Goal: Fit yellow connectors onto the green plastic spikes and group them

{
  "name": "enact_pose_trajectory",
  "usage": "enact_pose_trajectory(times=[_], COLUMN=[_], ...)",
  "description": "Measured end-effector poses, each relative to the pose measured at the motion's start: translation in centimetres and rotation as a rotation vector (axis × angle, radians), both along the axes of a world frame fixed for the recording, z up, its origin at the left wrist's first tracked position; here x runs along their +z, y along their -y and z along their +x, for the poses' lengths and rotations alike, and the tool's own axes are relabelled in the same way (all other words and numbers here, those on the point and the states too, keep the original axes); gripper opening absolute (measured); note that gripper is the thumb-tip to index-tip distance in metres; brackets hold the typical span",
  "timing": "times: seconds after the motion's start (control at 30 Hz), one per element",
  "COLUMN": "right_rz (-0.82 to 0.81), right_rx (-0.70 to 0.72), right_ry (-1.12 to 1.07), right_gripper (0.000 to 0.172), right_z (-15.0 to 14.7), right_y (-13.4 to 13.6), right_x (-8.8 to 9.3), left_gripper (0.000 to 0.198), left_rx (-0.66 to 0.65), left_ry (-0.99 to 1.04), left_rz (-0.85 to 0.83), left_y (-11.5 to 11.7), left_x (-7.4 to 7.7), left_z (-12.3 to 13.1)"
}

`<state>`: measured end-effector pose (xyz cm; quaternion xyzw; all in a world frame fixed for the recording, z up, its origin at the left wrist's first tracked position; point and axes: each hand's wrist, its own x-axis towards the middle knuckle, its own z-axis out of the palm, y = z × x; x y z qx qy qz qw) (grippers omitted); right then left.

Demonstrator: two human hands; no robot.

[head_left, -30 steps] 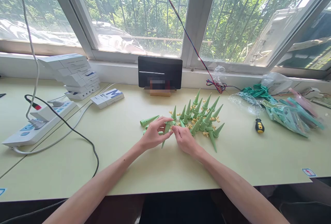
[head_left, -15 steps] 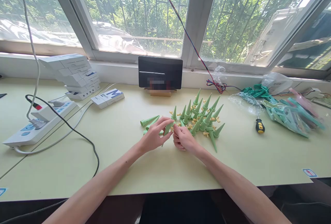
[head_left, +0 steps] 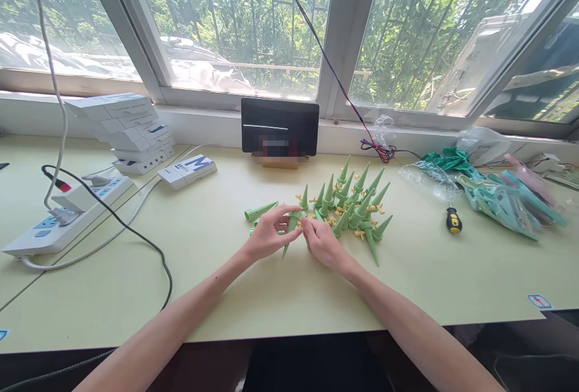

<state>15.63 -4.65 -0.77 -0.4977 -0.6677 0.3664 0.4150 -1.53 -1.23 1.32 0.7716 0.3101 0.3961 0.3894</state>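
My left hand [head_left: 271,234] is closed around a green plant-watering spike [head_left: 293,222], thumb on the near side and fingers over the top. The spike tilts, its narrow tip pointing down toward me. My right hand [head_left: 323,242] meets it on the right, thumb and forefinger pinched together; whatever is between them is hidden. Just beyond stand and lie several green spikes [head_left: 360,216] with small yellow valves [head_left: 360,234] among them. Other green spikes [head_left: 261,211] lie to the left, partly covered by my left hand.
A tablet [head_left: 280,126] stands by the window. At left are stacked white boxes [head_left: 131,129], a single box [head_left: 188,171] and a power strip [head_left: 72,217] with cables. A screwdriver [head_left: 453,221] and green plastic bags [head_left: 502,199] lie at right.
The held spike has turned slightly, so more of its body and its lower tip show. My right hand's fingers have shifted and curled in a little at its side.
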Motion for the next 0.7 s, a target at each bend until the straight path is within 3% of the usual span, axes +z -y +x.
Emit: enact_pose_trajectory(times=[0.17,0.47,0.6,0.7], right_rz=[0.089,0.105,0.026,-0.12], right_rx=[0.002,0.007,0.016,0.059], right_ry=[0.14,0.108,0.036,-0.104], right_gripper=[0.046,0.045,0.052,0.059], right_z=[0.19,0.22,0.19,0.11], right_y=[0.09,0.24,0.21,0.14], right_x=[-0.09,0.22,0.34,0.27], left_gripper=[0.038,0.035,0.033,0.031], left_rx=[-0.011,-0.01,-0.005,0.011], left_ry=[0.017,-0.039,-0.056,-0.068], left_rz=[-0.113,0.035,0.082,0.16], left_y=[-0.12,0.1,0.21,0.23], left_x=[0.12,0.1,0.0,-0.31], left_z=[-0.05,-0.1,-0.02,0.03])
